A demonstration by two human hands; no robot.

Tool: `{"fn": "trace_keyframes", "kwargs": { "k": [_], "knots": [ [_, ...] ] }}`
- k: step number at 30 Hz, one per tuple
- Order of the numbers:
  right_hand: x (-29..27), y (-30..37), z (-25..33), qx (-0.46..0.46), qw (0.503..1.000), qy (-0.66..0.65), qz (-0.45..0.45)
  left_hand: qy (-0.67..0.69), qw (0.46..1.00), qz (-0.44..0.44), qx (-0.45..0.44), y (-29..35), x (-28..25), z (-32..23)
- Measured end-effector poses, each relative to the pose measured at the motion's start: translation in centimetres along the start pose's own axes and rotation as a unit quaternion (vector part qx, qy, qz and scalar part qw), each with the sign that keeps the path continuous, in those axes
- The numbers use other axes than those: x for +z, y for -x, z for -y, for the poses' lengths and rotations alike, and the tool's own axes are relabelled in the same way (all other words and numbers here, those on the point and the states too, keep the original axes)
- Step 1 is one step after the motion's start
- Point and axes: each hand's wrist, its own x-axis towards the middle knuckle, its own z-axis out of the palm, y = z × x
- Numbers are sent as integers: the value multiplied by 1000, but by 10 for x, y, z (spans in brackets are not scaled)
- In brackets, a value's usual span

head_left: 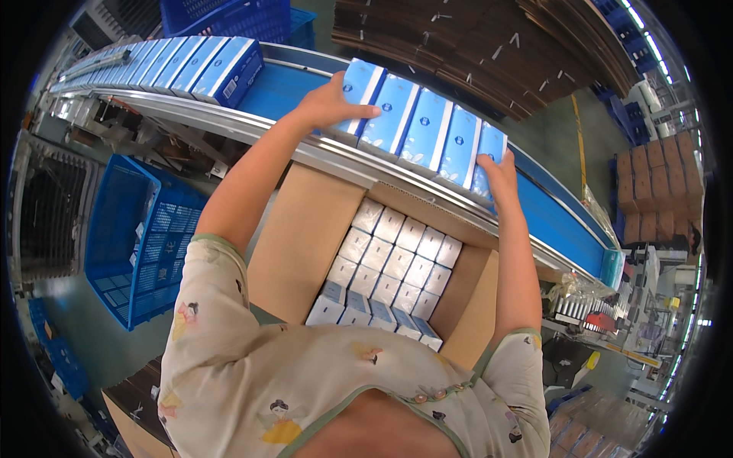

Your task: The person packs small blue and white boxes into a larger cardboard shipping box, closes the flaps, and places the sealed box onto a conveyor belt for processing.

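Observation:
A row of several blue-and-white tissue packs [424,126] stands side by side on the blue conveyor belt [546,210]. My left hand [332,107] presses against the left end of the row, its thumb lying over the first pack. At the other end my right hand [500,179] grips the last pack, so the row is squeezed between both palms. Below the conveyor sits an open cardboard carton [301,240]. Inside it, white-ended tissue packs [397,259] fill several rows, and the row nearest me shows blue sides.
More tissue packs [191,65] line up on the belt at far left. A blue plastic crate [156,244] stands left of the carton. Flattened cardboard [458,46] is stacked beyond the conveyor, and brown cartons [657,179] are piled at far right.

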Motion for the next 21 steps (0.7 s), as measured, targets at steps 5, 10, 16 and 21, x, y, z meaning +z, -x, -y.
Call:
{"fn": "trace_keyframes", "kwargs": {
  "k": [5, 10, 16, 21],
  "knots": [
    [-34, 13, -4, -73, 994, -62, -52, 54, 993, -31, 99, 16, -5, -45],
    [-57, 112, 30, -280, 948, -32, -144, 101, 964, -154, 192, 110, -30, -102],
    [-76, 261, -61, 28, 999, -19, -27, 36, 998, 47, -29, 243, 48, -62],
    [-10, 233, -165, 224, 842, 404, 280, -316, 845, 422, -89, 218, 169, 43]
  ]
}}
